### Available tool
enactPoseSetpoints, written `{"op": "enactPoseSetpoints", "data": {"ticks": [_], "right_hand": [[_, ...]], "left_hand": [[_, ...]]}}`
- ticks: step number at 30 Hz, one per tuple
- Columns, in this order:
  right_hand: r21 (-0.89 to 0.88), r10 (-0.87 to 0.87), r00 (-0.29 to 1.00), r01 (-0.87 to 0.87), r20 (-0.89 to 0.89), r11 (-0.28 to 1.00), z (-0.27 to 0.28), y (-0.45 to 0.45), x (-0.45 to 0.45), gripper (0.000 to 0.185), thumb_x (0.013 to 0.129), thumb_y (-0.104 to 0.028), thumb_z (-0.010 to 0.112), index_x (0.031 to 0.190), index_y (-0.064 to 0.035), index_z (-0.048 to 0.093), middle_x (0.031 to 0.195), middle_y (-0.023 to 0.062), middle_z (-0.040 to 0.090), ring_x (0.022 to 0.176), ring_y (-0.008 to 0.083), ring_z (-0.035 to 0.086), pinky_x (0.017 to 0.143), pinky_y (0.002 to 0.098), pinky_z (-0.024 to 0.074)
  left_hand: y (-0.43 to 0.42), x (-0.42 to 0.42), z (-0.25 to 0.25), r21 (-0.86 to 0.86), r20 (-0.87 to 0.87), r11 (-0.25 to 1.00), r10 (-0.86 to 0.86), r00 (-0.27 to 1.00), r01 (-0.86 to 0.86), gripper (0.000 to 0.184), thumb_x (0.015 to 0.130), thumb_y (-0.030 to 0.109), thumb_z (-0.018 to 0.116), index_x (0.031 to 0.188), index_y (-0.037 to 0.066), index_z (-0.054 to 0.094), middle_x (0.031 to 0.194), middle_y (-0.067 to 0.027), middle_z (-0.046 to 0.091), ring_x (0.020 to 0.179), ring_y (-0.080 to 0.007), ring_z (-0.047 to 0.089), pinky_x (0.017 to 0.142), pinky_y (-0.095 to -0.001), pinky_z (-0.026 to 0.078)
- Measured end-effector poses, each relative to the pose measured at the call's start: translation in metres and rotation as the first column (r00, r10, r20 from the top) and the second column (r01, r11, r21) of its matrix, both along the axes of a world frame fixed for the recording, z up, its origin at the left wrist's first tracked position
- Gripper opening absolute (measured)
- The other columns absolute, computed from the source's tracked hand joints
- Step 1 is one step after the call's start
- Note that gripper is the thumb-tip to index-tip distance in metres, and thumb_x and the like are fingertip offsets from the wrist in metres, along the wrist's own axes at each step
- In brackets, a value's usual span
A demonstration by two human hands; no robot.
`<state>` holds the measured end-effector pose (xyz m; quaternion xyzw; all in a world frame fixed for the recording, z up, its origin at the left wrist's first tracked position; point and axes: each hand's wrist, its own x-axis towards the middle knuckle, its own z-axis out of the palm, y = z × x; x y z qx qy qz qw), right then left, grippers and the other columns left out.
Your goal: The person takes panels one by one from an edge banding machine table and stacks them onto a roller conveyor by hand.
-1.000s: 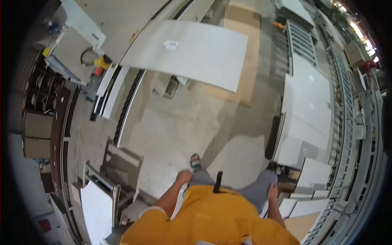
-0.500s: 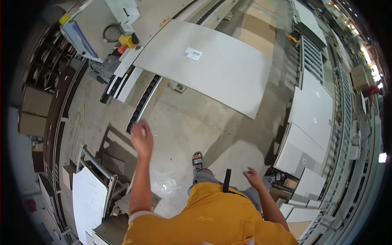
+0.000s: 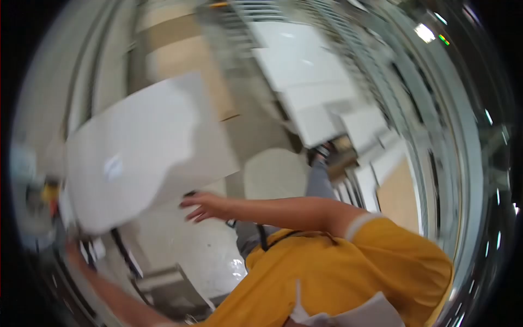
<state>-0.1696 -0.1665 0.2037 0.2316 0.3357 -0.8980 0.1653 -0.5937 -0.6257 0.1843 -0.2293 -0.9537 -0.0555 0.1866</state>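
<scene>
A large pale flat panel [image 3: 158,131] with a small white label [image 3: 113,167] lies at the left, over the machine's outfeed rail [image 3: 126,253]. My right hand [image 3: 206,207] is stretched across my body near the panel's closest edge, its fingers apart and holding nothing I can name. A small dark spot shows by its fingertips; what it is I cannot make out. At the lower left my left hand [image 3: 73,249] is smeared by motion, close to the panel's left end and the machine. Whether it touches either one is unclear.
White panels [image 3: 305,71] lie stacked on the right beside a roller conveyor [image 3: 259,10]. Brown boards [image 3: 188,60] rest on the floor beyond the panel. A yellow machine part [image 3: 50,193] is at far left. Narrow panels and a tan board [image 3: 400,191] stand at lower right.
My view has swung to the right, so the panel now appears further left. My right arm has come across my body toward the panel. My left hand has moved toward the machine side.
</scene>
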Motion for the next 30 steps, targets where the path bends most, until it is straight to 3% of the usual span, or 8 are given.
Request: {"op": "enactPoseSetpoints", "data": {"ticks": [1, 3, 7, 19, 25, 30], "right_hand": [[-0.086, -0.028, 0.999, 0.026, -0.016, 0.996, 0.001, -0.005, -0.002, 0.076, 0.089, -0.047, 0.062, 0.145, -0.0047, 0.033, 0.148, 0.0132, 0.038, 0.124, 0.0387, 0.05, 0.095, 0.0425, 0.0493], [-0.111, -0.099, 0.989, 0.111, 0.113, 0.988, 0.004, -0.017, -0.008, 0.069, 0.089, -0.047, 0.062, 0.139, -0.0053, 0.04, 0.141, 0.0095, 0.047, 0.114, 0.0293, 0.058, 0.09, 0.0369, 0.0514], [-0.163, -0.133, 0.979, 0.158, 0.154, 0.974, -0.005, -0.034, 0.0, 0.067, 0.09, -0.048, 0.062, 0.138, -0.0065, 0.043, 0.141, 0.0077, 0.048, 0.114, 0.0283, 0.058, 0.089, 0.0358, 0.0516], [-0.25, 0.13, 0.972, -0.078, 0.196, 0.965, -0.01, -0.041, 0.078, 0.061, 0.094, -0.047, 0.056, 0.14, -0.0105, 0.041, 0.143, 0.0017, 0.046, 0.117, 0.0248, 0.055, 0.092, 0.033, 0.05], [-0.268, 0.231, 0.943, -0.164, 0.24, 0.949, -0.013, -0.009, 0.117, 0.058, 0.096, -0.042, 0.055, 0.141, -0.0105, 0.038, 0.143, 0.0086, 0.045, 0.119, 0.0295, 0.054, 0.097, 0.0389, 0.0471], [-0.283, 0.26, 0.92, -0.176, 0.293, 0.943, -0.026, 0.012, 0.138, 0.06, 0.094, -0.042, 0.057, 0.137, -0.0025, 0.041, 0.141, 0.0148, 0.046, 0.121, 0.0295, 0.054, 0.096, 0.0395, 0.047]], "left_hand": [[0.018, 0.003, -0.005, 0.065, 0.037, 0.997, 0.041, 0.998, -0.044, 0.034, 0.077, 0.018, 0.069, 0.108, 0.004, 0.067, 0.111, -0.0162, 0.065, 0.108, -0.0326, 0.06, 0.09, -0.0411, 0.048], [0.044, 0.028, -0.008, 0.15, 0.091, 0.978, 0.131, 0.987, -0.144, 0.035, 0.077, 0.019, 0.069, 0.108, 0.004, 0.066, 0.112, -0.0162, 0.064, 0.108, -0.0326, 0.06, 0.09, -0.0411, 0.048], [0.065, 0.111, -0.003, 0.248, 0.167, 0.914, 0.286, 0.944, -0.321, 0.036, 0.078, 0.021, 0.068, 0.109, 0.003, 0.066, 0.113, -0.0163, 0.064, 0.108, -0.0325, 0.059, 0.09, -0.0412, 0.048], [0.053, 0.286, 0.001, 0.339, 0.431, 0.721, 0.451, 0.781, -0.604, 0.04, 0.081, 0.027, 0.066, 0.112, 0.001, 0.064, 0.115, -0.0166, 0.062, 0.108, -0.0323, 0.059, 0.09, -0.0416, 0.048], [0.048, 0.34, 0.008, 0.43, 0.587, 0.535, 0.447, 0.675, -0.728, 0.043, 0.083, 0.03, 0.066, 0.113, 0.0, 0.063, 0.116, -0.0168, 0.062, 0.108, -0.0321, 0.059, 0.091, -0.0418, 0.048], [0.048, 0.382, 0.019, 0.474, 0.679, 0.341, 0.446, 0.584, -0.812, 0.045, 0.084, 0.033, 0.065, 0.114, -0.001, 0.063, 0.117, -0.0169, 0.061, 0.108, -0.032, 0.059, 0.091, -0.0419, 0.049]]}}
